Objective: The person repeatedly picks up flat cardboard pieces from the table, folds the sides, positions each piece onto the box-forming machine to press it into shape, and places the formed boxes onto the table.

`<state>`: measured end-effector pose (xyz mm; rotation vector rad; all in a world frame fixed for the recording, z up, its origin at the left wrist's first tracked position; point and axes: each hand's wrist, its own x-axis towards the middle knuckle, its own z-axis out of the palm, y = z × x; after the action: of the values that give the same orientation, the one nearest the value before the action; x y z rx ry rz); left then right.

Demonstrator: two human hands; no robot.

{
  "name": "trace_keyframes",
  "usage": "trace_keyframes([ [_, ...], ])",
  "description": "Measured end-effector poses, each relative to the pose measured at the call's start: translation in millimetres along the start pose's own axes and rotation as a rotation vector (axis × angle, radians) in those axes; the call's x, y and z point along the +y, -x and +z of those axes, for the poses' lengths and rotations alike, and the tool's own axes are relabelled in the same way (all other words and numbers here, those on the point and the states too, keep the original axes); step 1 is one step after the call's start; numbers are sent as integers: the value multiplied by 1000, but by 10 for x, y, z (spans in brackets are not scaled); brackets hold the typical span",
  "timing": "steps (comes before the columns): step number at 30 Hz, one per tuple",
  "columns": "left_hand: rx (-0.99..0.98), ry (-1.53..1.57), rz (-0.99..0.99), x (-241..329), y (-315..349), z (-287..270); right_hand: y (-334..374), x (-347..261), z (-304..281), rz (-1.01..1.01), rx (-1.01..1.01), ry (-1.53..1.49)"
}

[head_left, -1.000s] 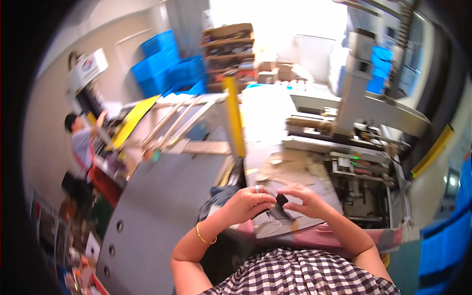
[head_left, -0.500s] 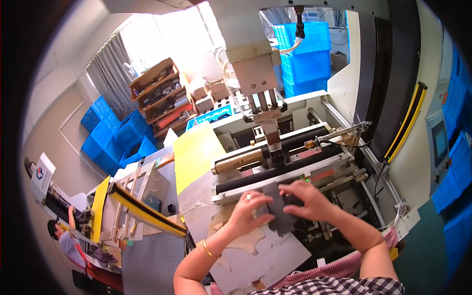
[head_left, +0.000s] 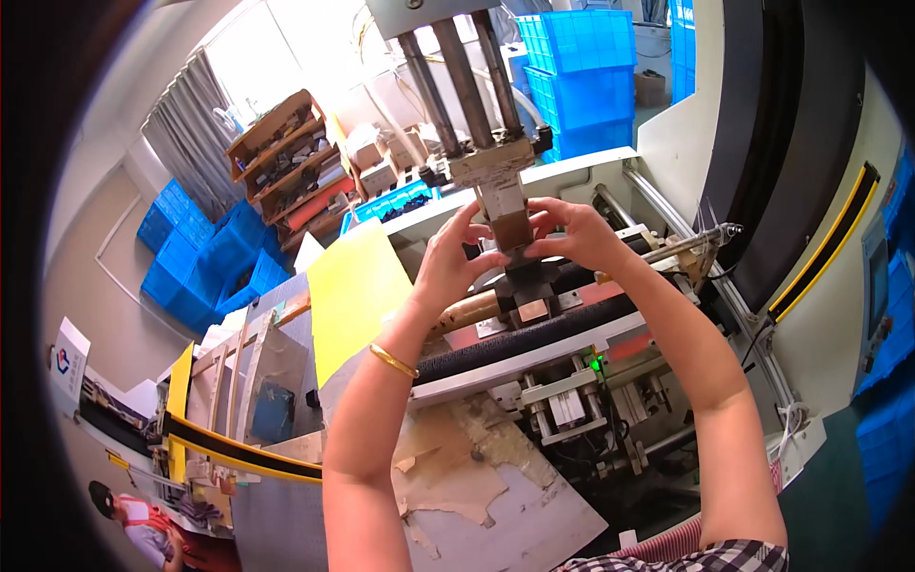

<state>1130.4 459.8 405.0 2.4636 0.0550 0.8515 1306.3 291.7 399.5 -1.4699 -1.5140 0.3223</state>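
The dark piece [head_left: 528, 275] lies just below the thumbs [head_left: 491, 260], between left hand [head_left: 450, 257] and right hand [head_left: 583, 238], fingers [head_left: 553, 207] curved (whether clamped, I cannot tell).

Left hand [head_left: 450, 265] and right hand [head_left: 581, 236] both bare. Left forearm [head_left: 367, 419] and right forearm [head_left: 681, 348] also bare past the elbows, tapering toward the wrists. Left arm, near the wrist: one gold-coloured bangle [head_left: 392, 362], thin, rounded, shiny. Clothing: checked garment [head_left: 688, 559], black and white, small squares; only a strip shows at bottom right, sleeve cut unclear.
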Motion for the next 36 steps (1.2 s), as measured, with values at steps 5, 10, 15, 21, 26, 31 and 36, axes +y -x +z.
trace_keyframes([
  [5, 153, 70, 50, 401, 749, -197, 544, -425, 462, -98, 591, -571],
  [10, -17, 304, -243, 976, 2836, -1034, 2152, -860, 1280, 117, -18, -285],
  [15, 689, 29, -1072, 436, 5645, -1778, 2836, -1377, 2149, 418, -197, -574],
  [21, 261, -645, -1203, 29, 7687, -916, 2272, -2219, 3621, 148, -650, -375],
  [26, 254, -568, -1143, 684, 7309, -859, 1666, -2630, 4855, -156, -653, -44],
  [31, 69, -485, -939, 1772, 8417, -1097, 1401, -2154, 5827, -490, -704, 350],
  [36, 963, -913, -1834, 3091, 10851, -1423, 1533, -2298, 5992, -491, -823, 484],
])
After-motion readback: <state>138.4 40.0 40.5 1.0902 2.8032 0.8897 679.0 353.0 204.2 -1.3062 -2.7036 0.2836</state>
